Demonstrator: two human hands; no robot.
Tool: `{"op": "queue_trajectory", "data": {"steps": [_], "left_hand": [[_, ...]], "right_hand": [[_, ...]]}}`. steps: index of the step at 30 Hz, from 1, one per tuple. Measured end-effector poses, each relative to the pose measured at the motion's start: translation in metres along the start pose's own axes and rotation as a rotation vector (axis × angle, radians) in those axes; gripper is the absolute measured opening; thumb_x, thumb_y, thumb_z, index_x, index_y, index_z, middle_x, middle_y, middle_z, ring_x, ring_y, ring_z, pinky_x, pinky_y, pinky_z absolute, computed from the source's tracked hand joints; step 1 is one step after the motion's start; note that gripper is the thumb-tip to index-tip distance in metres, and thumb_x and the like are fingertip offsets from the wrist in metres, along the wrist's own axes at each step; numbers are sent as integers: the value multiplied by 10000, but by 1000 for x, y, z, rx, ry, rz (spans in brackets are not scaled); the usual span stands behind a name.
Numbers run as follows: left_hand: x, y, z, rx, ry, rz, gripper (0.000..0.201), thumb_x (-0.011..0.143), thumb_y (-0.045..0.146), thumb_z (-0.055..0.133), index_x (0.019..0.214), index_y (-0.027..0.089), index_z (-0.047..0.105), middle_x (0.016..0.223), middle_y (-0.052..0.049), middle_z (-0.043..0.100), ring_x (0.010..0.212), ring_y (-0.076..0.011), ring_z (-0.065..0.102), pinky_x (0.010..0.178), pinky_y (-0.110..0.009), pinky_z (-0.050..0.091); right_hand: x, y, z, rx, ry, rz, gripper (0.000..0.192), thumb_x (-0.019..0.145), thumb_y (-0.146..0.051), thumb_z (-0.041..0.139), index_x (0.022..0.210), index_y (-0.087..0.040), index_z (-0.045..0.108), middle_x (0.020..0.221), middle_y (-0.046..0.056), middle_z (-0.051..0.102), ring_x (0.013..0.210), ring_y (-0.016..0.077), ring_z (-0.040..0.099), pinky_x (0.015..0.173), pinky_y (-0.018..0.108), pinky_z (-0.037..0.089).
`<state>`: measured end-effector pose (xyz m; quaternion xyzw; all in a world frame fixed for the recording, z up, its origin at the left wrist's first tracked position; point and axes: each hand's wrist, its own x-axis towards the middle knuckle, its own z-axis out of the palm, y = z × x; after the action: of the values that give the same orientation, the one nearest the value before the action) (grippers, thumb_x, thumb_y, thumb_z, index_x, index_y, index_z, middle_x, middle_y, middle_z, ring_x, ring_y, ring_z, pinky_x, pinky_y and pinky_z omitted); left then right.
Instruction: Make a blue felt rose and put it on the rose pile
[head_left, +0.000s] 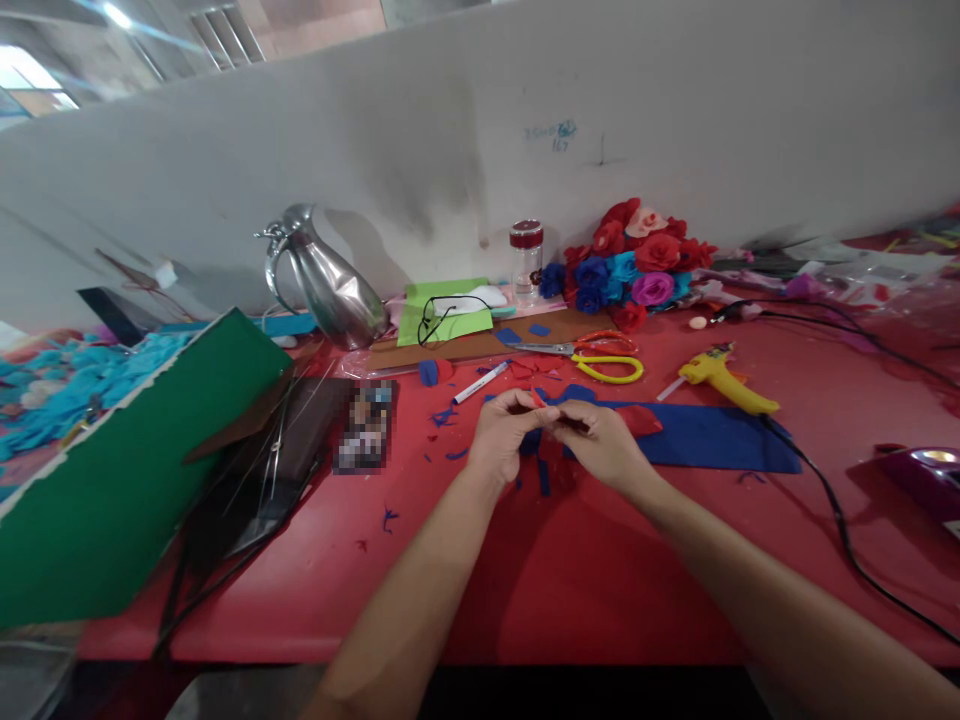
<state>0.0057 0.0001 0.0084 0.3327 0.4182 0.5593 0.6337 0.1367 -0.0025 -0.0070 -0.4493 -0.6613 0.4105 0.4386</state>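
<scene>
Both hands meet over the red worktop (570, 590), the left hand (504, 432) and right hand (600, 440) pinching a small red felt piece (541, 400) between their fingertips. It sits at the midline, equally near both, above a blue felt strip (712, 440) running rightward.

We see even, fairly bright daylight entering from a window (30, 80) at ten o'clock, which is blown out. A ceiling lamp (116, 14) at eleven o'clock glares. Soft shadows fall behind the metal jug (326, 280) onto the wall. Wide-angle distortion bends and smears the edges; the centre stays sharp.
</scene>
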Motion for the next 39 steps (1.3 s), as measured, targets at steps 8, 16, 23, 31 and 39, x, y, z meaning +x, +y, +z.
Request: {"op": "queue_trajectory", "data": {"steps": [8, 16, 23, 31, 39], "left_hand": [[3, 7, -4, 20, -152, -42, 298, 521, 236, 842, 775, 155, 710, 810, -38, 693, 762, -127, 598, 758, -258, 436], [4, 9, -7, 42, -141, -37, 273, 526, 341, 840, 658, 137, 715, 741, -59, 703, 689, -129, 573, 694, -265, 421], [3, 13, -5, 11, -28, -102, 385, 349, 260, 892, 486, 145, 551, 596, 7, 641, 551, -83, 529, 580, -232, 383], [2, 9, -4, 27, -61, -30, 313, 413, 219, 860, 560, 159, 590, 614, 14, 637, 594, -99, 544, 596, -233, 398], [3, 11, -7, 12, -188, -26, 244, 564, 302, 825, 712, 141, 717, 836, -63, 712, 737, -129, 587, 740, -268, 435]], "right_hand": [[6, 4, -6, 96, -30, 81, 207, 752, -390, 590, 670, -206, 635, 655, 0, 598, 636, 162, 527, 670, 305, 439], [5, -5, -6, 118, -108, 103, 190, 733, -380, 592, 675, -208, 647, 654, 3, 619, 643, 163, 543, 649, 295, 438], [4, -5, -5, 132, -169, 108, 178, 718, -353, 588, 721, -197, 673, 739, 13, 684, 728, 180, 608, 734, 316, 478], [5, 3, -3, 115, -201, 131, 188, 708, -363, 583, 709, -193, 662, 739, 21, 684, 710, 187, 622, 729, 326, 490], [6, -7, -8, 151, -128, 126, 206, 722, -394, 592, 707, -192, 632, 723, 17, 660, 705, 173, 602, 712, 309, 477]]}}
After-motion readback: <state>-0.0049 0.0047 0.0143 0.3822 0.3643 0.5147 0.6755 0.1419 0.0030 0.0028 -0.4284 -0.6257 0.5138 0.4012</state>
